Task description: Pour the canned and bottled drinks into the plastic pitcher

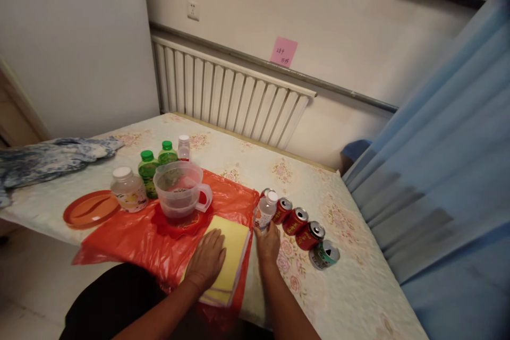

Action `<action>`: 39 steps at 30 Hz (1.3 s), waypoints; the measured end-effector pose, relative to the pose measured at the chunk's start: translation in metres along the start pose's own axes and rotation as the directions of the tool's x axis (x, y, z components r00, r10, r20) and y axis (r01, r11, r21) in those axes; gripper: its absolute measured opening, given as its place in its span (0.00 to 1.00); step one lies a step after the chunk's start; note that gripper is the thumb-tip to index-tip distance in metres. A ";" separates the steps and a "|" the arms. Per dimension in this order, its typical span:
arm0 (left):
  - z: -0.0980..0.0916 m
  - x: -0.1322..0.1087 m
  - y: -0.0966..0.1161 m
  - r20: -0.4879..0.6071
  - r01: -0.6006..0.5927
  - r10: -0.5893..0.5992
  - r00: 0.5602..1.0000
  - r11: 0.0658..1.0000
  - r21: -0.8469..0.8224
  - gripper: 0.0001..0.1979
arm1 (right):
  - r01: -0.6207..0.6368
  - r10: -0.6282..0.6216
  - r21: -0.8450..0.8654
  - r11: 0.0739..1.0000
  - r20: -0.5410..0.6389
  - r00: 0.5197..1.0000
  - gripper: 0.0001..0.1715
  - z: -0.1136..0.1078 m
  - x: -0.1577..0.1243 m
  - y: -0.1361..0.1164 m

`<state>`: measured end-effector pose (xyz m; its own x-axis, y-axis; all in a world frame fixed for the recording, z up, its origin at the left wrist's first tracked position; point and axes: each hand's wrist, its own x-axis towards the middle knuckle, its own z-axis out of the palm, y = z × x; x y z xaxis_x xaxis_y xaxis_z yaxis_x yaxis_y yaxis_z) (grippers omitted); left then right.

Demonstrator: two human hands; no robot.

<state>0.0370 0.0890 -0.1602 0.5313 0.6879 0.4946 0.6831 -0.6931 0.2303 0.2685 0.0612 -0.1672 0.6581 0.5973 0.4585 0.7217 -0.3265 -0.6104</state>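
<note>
My left hand [207, 261] lies flat, fingers spread, on a yellow folded cloth [231, 255] that rests on an orange plastic bag [139, 234]. My right hand [268, 241] is wrapped round the base of a small clear bottle with a white cap [266, 208], which stands upright at the bag's right edge. Just right of it lies a row of red cans [295, 220] on their sides, ending in a green can [324, 254]. A clear measuring jug [179, 191] sits on the bag behind the cloth.
Two green-capped bottles [148, 170], a white-capped jar [127, 188] and a small bottle [184, 147] stand behind the jug. An orange tray [91, 208] lies at left, patterned cloth [48, 156] beyond it. A radiator [227, 93] backs the table; blue curtain [450, 170] at right.
</note>
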 end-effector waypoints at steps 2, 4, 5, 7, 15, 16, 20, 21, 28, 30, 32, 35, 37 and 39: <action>0.000 0.000 0.000 0.000 0.003 -0.003 1.000 1.000 0.003 0.16 | -0.002 0.002 0.002 1.000 0.002 1.000 0.35 0.000 0.000 0.000; -0.002 0.000 0.001 0.003 0.002 -0.002 1.000 1.000 0.008 0.16 | -0.003 0.003 0.002 1.000 0.008 1.000 0.35 0.000 0.000 0.000; -0.002 0.000 0.001 0.004 0.000 0.000 1.000 1.000 0.010 0.16 | -0.003 0.003 0.001 1.000 0.010 1.000 0.35 0.000 0.000 0.001; -0.004 0.001 0.002 0.006 0.002 -0.002 1.000 1.000 0.007 0.16 | -0.005 0.006 -0.003 1.000 0.012 1.000 0.37 0.001 0.000 0.001; -0.006 0.001 0.004 0.051 0.021 -0.020 0.999 1.000 -0.013 0.17 | -0.006 0.007 -0.020 1.000 0.016 1.000 0.38 0.004 0.000 0.005; -0.006 0.001 0.005 0.052 0.025 -0.024 0.998 1.000 -0.012 0.17 | -0.007 0.008 -0.022 1.000 0.016 1.000 0.38 0.004 0.000 0.005; -0.007 0.001 0.005 0.044 0.028 -0.028 0.999 1.000 -0.009 0.17 | -0.006 0.007 -0.032 0.999 0.027 1.000 0.38 0.004 0.000 0.006; -0.007 0.001 0.005 0.046 0.025 -0.025 0.999 1.000 -0.006 0.17 | -0.005 0.006 -0.034 0.999 0.030 1.000 0.38 0.004 0.000 0.006; -0.007 0.000 0.006 0.050 0.046 -0.045 0.998 0.999 -0.011 0.17 | -0.007 0.008 -0.028 1.000 0.032 0.999 0.37 0.005 0.000 0.006; -0.008 0.000 0.006 0.050 0.042 -0.041 0.998 0.999 -0.013 0.16 | -0.011 0.011 -0.025 1.000 0.026 1.000 0.38 0.006 0.000 0.007; -0.008 0.000 0.006 0.050 0.039 -0.038 0.998 0.999 -0.018 0.16 | -0.012 0.012 -0.022 1.000 0.022 1.000 0.39 0.006 0.000 0.007; -0.009 0.001 0.006 0.049 0.039 -0.038 0.998 0.999 -0.028 0.16 | -0.006 0.006 -0.014 1.000 0.024 1.000 0.39 0.006 0.000 0.008; -0.009 0.001 0.006 0.047 0.043 -0.041 0.998 0.998 -0.037 0.16 | -0.003 0.003 -0.007 1.000 0.026 1.000 0.39 0.006 0.000 0.008; -0.009 0.000 0.006 0.046 0.049 -0.047 0.998 0.998 -0.043 0.16 | -0.007 0.007 0.000 1.000 0.025 1.000 0.40 0.006 0.000 0.008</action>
<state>0.0371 0.0831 -0.1514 0.5211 0.7288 0.4442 0.6858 -0.6674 0.2903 0.2724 0.0628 -0.1759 0.6573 0.6129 0.4385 0.7174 -0.3307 -0.6132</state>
